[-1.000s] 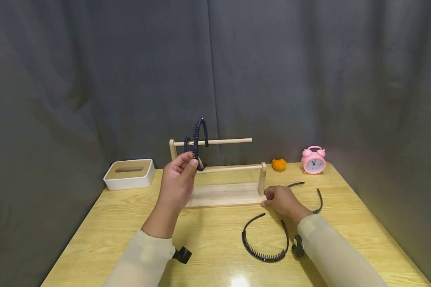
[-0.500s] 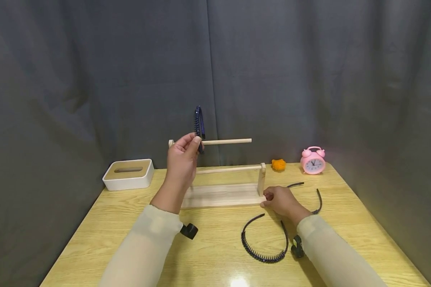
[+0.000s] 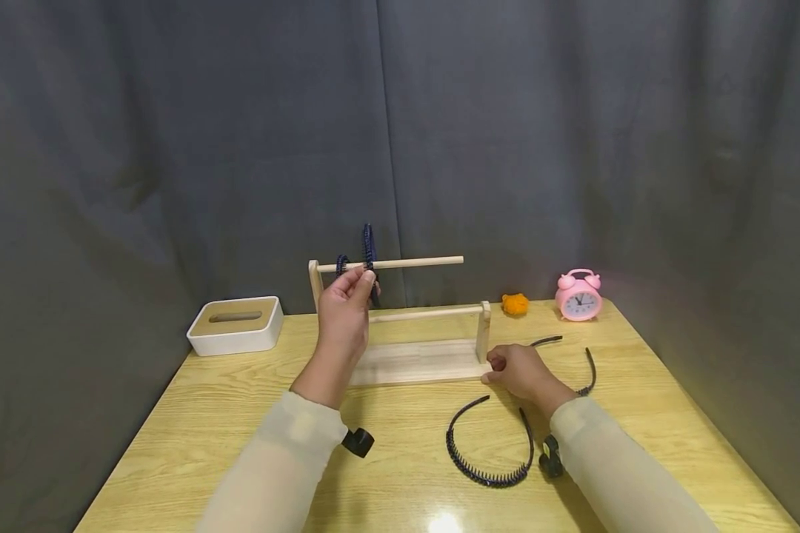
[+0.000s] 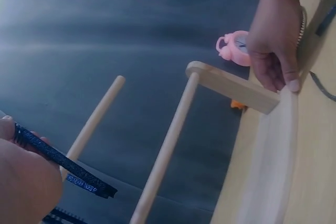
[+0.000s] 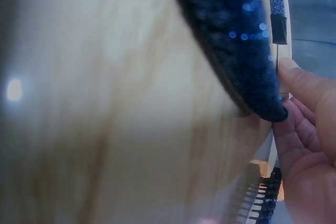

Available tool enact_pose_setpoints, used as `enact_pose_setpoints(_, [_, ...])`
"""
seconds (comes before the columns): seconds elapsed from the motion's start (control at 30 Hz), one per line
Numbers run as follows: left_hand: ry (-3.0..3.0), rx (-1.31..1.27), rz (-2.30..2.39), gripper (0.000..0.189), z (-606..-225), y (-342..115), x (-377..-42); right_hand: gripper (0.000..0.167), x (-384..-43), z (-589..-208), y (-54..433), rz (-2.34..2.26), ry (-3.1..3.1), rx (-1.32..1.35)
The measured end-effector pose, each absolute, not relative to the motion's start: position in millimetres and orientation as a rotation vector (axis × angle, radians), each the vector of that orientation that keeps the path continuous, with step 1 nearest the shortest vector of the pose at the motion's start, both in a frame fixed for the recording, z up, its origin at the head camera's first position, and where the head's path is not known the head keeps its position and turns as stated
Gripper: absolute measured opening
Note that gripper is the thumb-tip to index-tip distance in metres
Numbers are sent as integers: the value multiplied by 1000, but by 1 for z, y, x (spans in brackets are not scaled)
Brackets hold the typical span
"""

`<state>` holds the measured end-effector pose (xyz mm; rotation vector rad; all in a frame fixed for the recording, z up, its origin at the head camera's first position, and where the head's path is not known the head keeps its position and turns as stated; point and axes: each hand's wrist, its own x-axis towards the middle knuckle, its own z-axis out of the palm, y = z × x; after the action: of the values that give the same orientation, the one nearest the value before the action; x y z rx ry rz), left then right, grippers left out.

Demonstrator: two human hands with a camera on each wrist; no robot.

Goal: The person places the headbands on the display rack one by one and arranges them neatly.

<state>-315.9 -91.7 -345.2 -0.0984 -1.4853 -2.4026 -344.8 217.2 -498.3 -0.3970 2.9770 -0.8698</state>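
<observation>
My left hand [image 3: 344,311] pinches a dark blue toothed headband [image 3: 368,240] between thumb and fingers. That headband stands edge-on to me and overlaps the upper rod [image 3: 423,262] of a wooden rack, rising above it and reaching below. Just to its left, a second dark headband [image 3: 341,263] hangs on the same rod near the upright. My right hand [image 3: 523,371] grips the right end of the rack's base [image 3: 416,360], thumb on its edge, as the left wrist view shows too. In the right wrist view, a glittery blue headband [image 5: 231,30] looms close to the camera.
On the table, a headband [image 3: 493,480] lies in front of the rack, and another [image 3: 590,370] is partly hidden behind my right arm. A tissue box [image 3: 235,337] stands left; an orange toy [image 3: 515,304] and pink alarm clock [image 3: 578,296] stand back right.
My left hand has lifted the headband from in front of the upper rod to above it, then lowered it to the rod. The right hand has stayed on the base.
</observation>
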Motion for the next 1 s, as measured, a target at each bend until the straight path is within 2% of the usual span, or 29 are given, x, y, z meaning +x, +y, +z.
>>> enact_pose_setpoints(0.37, [-1580,22,-2351,8,-368,-92,-316,36,-345,-498,217,-856,2980,-394])
enact_pose_setpoints(1.0, [-1685,5,-2231,13,-388,-85,-317,38,-342,-495,217,-869,2982,-399])
